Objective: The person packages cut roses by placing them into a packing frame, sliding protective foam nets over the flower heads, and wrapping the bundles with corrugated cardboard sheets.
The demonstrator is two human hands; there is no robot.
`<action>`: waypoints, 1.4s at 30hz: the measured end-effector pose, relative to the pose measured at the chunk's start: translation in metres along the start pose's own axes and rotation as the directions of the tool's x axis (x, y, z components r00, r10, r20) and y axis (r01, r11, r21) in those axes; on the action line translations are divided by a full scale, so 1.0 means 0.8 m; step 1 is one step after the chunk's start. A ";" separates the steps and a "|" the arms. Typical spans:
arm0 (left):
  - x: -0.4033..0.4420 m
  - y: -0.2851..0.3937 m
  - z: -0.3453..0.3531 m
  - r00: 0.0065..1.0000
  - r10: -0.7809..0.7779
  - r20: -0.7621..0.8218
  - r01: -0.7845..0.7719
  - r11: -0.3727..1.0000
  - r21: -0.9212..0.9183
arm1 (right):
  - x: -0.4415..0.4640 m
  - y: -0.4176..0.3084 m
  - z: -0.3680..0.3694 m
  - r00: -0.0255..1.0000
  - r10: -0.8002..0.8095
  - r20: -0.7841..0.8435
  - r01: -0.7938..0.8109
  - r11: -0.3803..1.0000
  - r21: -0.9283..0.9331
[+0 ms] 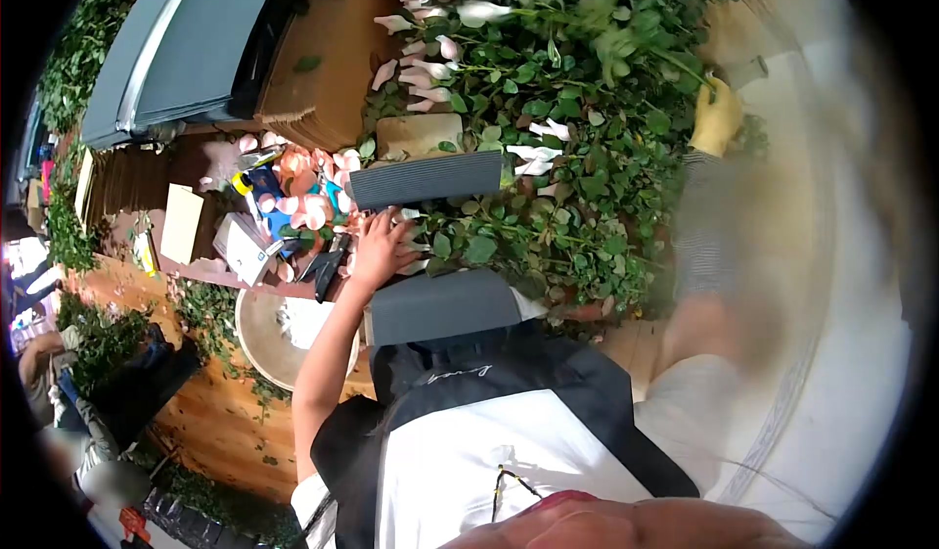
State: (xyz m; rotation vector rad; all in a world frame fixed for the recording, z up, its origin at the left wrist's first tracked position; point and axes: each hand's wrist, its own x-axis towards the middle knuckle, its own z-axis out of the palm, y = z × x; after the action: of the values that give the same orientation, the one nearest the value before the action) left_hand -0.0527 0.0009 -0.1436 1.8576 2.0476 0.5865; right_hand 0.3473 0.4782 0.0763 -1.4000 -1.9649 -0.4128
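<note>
My right hand (717, 116), in a yellow glove with a striped sleeve, is closed around the stem of a leafy rose (626, 45). Motion blurs this rose, and its stem slants up and left across the pile. My bare left hand (384, 248) reaches over the table with its fingers apart, beside a dark corrugated cardboard strip (427, 179). Close to its fingertips lie a few pale wrapped buds. Many roses with white and pink sleeves over their heads (423, 74) lie beyond, leaves toward the right.
Stacked cardboard sheets (313, 79) and grey sheets (210, 40) stand at the upper left. Loose pink petals (311, 206), a black-handled tool (331, 267) and small boxes crowd the left. A round bin (256, 339) stands below; another person (93, 432) is at the far left.
</note>
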 end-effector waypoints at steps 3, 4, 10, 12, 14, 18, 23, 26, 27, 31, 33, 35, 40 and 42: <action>0.000 -0.003 -0.001 0.999 -0.017 0.036 0.018 0.999 -0.036 | -0.023 -0.021 -0.020 0.981 -0.165 0.101 0.167 0.986 -0.012; 0.004 -0.002 0.002 1.000 -0.014 0.026 0.016 0.999 -0.045 | -0.023 -0.021 -0.029 0.980 -0.175 0.095 0.178 0.984 -0.019; 0.000 -0.003 0.001 0.999 0.020 -0.036 -0.021 1.000 -0.011 | -0.066 -0.011 -0.028 0.824 0.022 0.566 0.169 0.944 -0.284; 0.002 -0.003 0.001 0.997 0.042 -0.069 -0.043 0.999 -0.023 | -0.062 -0.006 -0.032 0.986 0.124 0.112 -0.097 0.971 -0.219; -0.001 -0.004 0.001 0.998 0.035 -0.055 -0.037 0.999 -0.032 | -0.044 0.005 -0.051 0.983 0.177 -0.047 -0.183 0.969 -0.167; -0.001 -0.005 0.003 0.997 0.036 -0.068 -0.038 0.999 -0.022 | -0.066 -0.008 -0.074 0.989 0.143 0.035 -0.139 0.986 -0.087; -0.009 -0.009 0.015 0.997 -0.021 -0.069 0.018 0.998 -0.053 | -0.119 -0.056 -0.158 0.940 0.055 0.336 -0.274 0.709 0.650; -0.008 -0.008 0.013 0.998 -0.019 -0.063 0.015 0.998 -0.061 | -0.171 -0.058 -0.192 0.900 -0.008 0.437 -0.297 0.722 0.624; -0.008 -0.008 0.013 0.997 -0.004 -0.079 -0.001 0.998 -0.062 | -0.188 -0.071 -0.203 0.787 0.009 0.617 -0.452 0.688 0.567; -0.007 -0.018 0.019 0.999 0.019 -0.034 -0.019 1.000 -0.011 | -0.244 -0.119 -0.204 0.398 0.200 0.895 -0.589 0.804 0.082; -0.009 -0.017 0.018 0.999 -0.011 0.036 0.011 1.000 0.008 | -0.312 -0.074 -0.150 0.464 0.160 0.871 -0.522 0.844 0.122; -0.007 -0.008 0.009 0.999 -0.040 -0.017 0.039 0.996 -0.075 | -0.388 -0.018 -0.098 0.604 0.057 0.795 -0.322 0.930 0.177; -0.005 -0.007 0.008 0.996 0.021 -0.085 -0.026 0.998 -0.056 | -0.427 -0.032 -0.094 0.602 -0.037 0.797 0.220 0.968 -0.121; -0.002 -0.007 0.006 0.999 0.010 -0.050 -0.011 0.999 -0.030 | -0.405 -0.065 -0.118 0.599 0.021 0.801 0.199 0.964 -0.174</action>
State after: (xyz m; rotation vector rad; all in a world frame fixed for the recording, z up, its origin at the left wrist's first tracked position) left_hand -0.0551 -0.0007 -0.1510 1.8557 2.0492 0.6692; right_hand 0.3933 0.1736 -0.0708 -1.8631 -2.7969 -0.0392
